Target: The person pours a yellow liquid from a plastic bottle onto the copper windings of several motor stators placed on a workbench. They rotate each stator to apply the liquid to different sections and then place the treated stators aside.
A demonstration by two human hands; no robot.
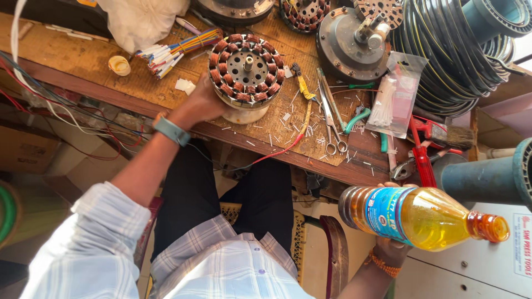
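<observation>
My left hand (200,104) grips the near side of a round fan stator (246,69) wound with several copper coils, which stands on the wooden workbench (72,61). My right hand (390,246) sits low at the right, below the bench edge, holding a clear plastic bottle (421,216) of yellow-orange liquid. The bottle lies tilted sideways with its neck pointing right and a blue label around its body. Most of that hand is hidden behind the bottle.
Scissors (332,119), a yellow-handled tool (303,88), a bag of white cable ties (394,102), red pliers (422,158) and a brush lie right of the stator. A bundle of coloured sleeves (177,49), motor housings (349,39) and coiled black hose (449,50) crowd the back.
</observation>
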